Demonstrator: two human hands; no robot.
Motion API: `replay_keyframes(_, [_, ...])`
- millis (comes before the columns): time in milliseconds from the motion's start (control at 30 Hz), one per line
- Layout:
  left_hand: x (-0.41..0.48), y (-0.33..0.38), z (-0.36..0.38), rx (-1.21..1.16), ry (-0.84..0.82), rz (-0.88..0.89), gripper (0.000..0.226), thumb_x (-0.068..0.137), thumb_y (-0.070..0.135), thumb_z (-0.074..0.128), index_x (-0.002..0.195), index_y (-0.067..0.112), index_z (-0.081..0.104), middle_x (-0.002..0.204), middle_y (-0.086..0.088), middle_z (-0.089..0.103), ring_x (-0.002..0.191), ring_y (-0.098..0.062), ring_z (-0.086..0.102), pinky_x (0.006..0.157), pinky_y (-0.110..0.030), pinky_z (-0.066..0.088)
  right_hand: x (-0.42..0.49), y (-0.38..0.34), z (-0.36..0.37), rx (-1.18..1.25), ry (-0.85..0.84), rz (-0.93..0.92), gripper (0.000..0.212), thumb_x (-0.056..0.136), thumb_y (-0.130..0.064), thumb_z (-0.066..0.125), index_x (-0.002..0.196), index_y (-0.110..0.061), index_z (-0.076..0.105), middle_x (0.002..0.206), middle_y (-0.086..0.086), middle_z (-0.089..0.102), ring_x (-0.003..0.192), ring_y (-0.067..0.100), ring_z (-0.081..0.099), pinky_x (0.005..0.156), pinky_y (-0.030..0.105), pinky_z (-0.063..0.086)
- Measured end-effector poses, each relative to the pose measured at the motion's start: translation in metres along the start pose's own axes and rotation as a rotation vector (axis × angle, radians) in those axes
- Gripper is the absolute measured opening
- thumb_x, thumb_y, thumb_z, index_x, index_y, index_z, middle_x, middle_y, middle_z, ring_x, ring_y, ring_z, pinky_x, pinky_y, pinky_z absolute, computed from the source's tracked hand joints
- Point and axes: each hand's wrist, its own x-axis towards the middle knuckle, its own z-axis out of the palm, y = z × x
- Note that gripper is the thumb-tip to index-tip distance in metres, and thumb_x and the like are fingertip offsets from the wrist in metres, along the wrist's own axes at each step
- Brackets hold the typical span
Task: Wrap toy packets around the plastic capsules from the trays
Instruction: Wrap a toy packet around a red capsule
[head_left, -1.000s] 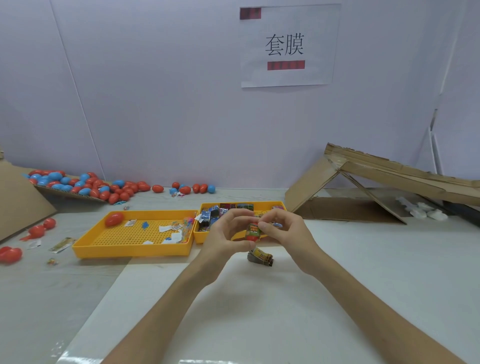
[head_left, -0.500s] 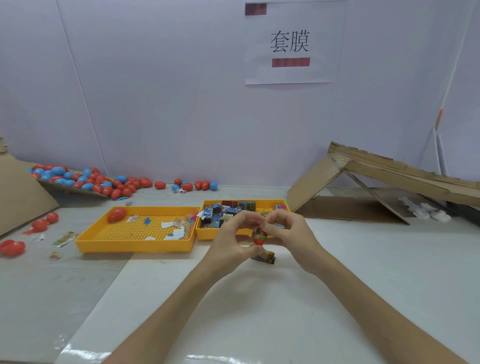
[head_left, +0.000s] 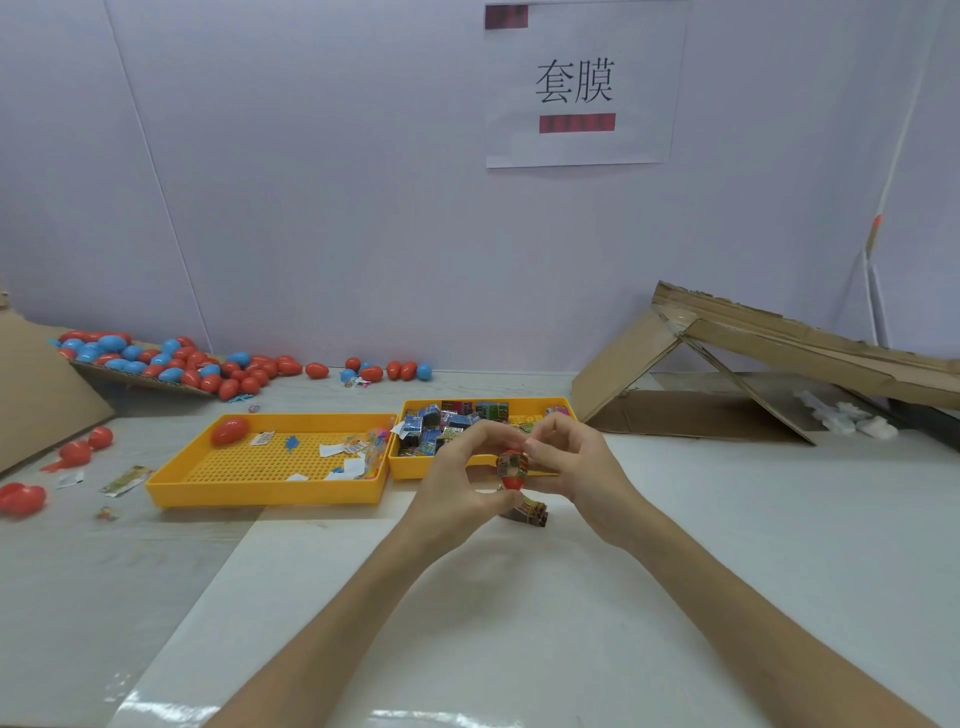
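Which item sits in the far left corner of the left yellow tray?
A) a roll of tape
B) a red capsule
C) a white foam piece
B: a single red capsule lies in the far left corner of the left yellow tray, apart from the paper scraps nearer the tray's right side.

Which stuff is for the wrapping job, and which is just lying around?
For the job: left hand, right hand, the red capsule they hold, the packet round it, packet tray, capsule tray, spare packets by the hands, capsule heap at the back.
Lying about: folded cardboard, wall sign, paper scrap at far left.
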Motion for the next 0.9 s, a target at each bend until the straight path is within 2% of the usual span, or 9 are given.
replay_keyframes(100, [0.001,-0.001,0.001,0.010,0.021,0.005,0.056,0.070,-0.001,0.081,0.115,0.028,0.063,0.108,0.014,0.068,0.109,-0.009,0.064,0.087,-0.026,0.057,0.001,-0.001,-0.003,-0.025,-0.009,-0.039,0.004,0.096,-0.010,0.066,0.095,-0.007,0.069,0.095,0.013,0.071,0.094,0.034,0.073,0.082,0.050,0.061])
replay_keyframes(200, [0.002,-0.002,0.001,-0.033,0.067,-0.027,0.063,0.067,-0.004,0.082,0.114,0.031,0.060,0.106,0.008,0.069,0.106,-0.008,0.066,0.085,-0.027,0.058,-0.001,0.000,-0.003,-0.146,-0.006,-0.130,0.005,0.090,-0.008,0.074,0.092,-0.013,0.075,0.093,0.007,0.076,0.087,0.028,0.075,0.079,0.046,0.063])
replay_keyframes(367, [0.000,-0.003,0.000,0.059,0.066,0.029,0.057,0.074,-0.004,0.079,0.115,0.030,0.060,0.108,0.008,0.068,0.107,-0.006,0.065,0.084,-0.023,0.057,0.000,0.004,0.000,-0.274,-0.001,-0.157,0.011,0.087,-0.006,0.075,0.092,-0.016,0.075,0.090,0.002,0.078,0.085,0.022,0.076,0.081,0.042,0.062])
replay_keyframes(533, [-0.001,-0.004,0.000,0.221,0.056,0.112,0.056,0.074,-0.006,0.074,0.121,0.023,0.061,0.109,0.015,0.066,0.110,-0.007,0.062,0.088,-0.032,0.056,0.002,0.003,-0.004,-0.327,-0.017,-0.111,0.009,0.088,-0.007,0.075,0.086,-0.015,0.073,0.080,0.002,0.077,0.077,0.014,0.075,0.075,0.027,0.059])
replay_keyframes(667, [-0.002,-0.006,0.001,0.305,0.028,0.140,0.062,0.073,-0.006,0.075,0.124,0.026,0.059,0.112,0.015,0.063,0.110,-0.006,0.059,0.092,-0.035,0.054,0.003,0.004,-0.003,-0.369,-0.042,-0.121,0.014,0.091,-0.006,0.072,0.083,-0.018,0.072,0.089,0.005,0.076,0.078,0.015,0.073,0.077,0.031,0.061])
replay_keyframes(767, [-0.003,-0.007,0.001,0.328,0.006,0.131,0.065,0.075,-0.003,0.076,0.125,0.033,0.056,0.113,0.013,0.063,0.110,-0.007,0.058,0.092,-0.033,0.053,0.003,0.006,-0.004,-0.413,-0.052,-0.117,0.011,0.094,-0.009,0.069,0.087,-0.016,0.071,0.095,0.009,0.075,0.085,0.025,0.072,0.083,0.040,0.060])
replay_keyframes(900, [-0.003,-0.006,0.001,0.329,-0.006,0.140,0.065,0.075,-0.003,0.076,0.125,0.034,0.056,0.113,0.020,0.061,0.110,-0.008,0.058,0.090,-0.033,0.054,0.005,0.010,-0.005,-0.440,-0.064,-0.116,0.007,0.096,-0.010,0.065,0.091,-0.013,0.069,0.097,0.011,0.074,0.090,0.031,0.071,0.087,0.048,0.058])
